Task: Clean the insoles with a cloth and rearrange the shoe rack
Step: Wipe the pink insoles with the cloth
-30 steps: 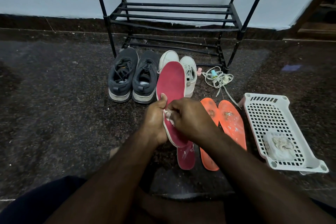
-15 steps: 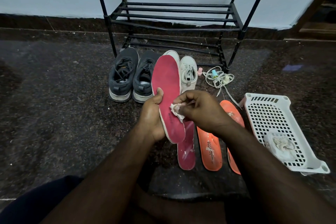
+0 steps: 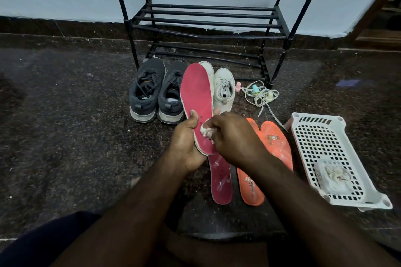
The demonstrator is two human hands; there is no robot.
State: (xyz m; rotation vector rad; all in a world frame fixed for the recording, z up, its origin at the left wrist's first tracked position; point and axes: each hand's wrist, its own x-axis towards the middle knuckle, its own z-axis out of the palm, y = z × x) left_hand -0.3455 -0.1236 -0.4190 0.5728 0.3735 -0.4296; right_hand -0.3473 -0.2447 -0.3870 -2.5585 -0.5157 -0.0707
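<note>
The left hand (image 3: 186,143) grips the raised red insole (image 3: 197,102) at its near end while the right hand (image 3: 230,136) pinches a cloth (image 3: 206,131) against it; hard rubbing could bend or dislodge the insole.

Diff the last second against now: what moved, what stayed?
Right hand slid the cloth up the red insole from near the heel toward mid-sole. Left hand still grips the insole, now raised slightly. Shoes, floor insoles, basket unchanged.
</note>
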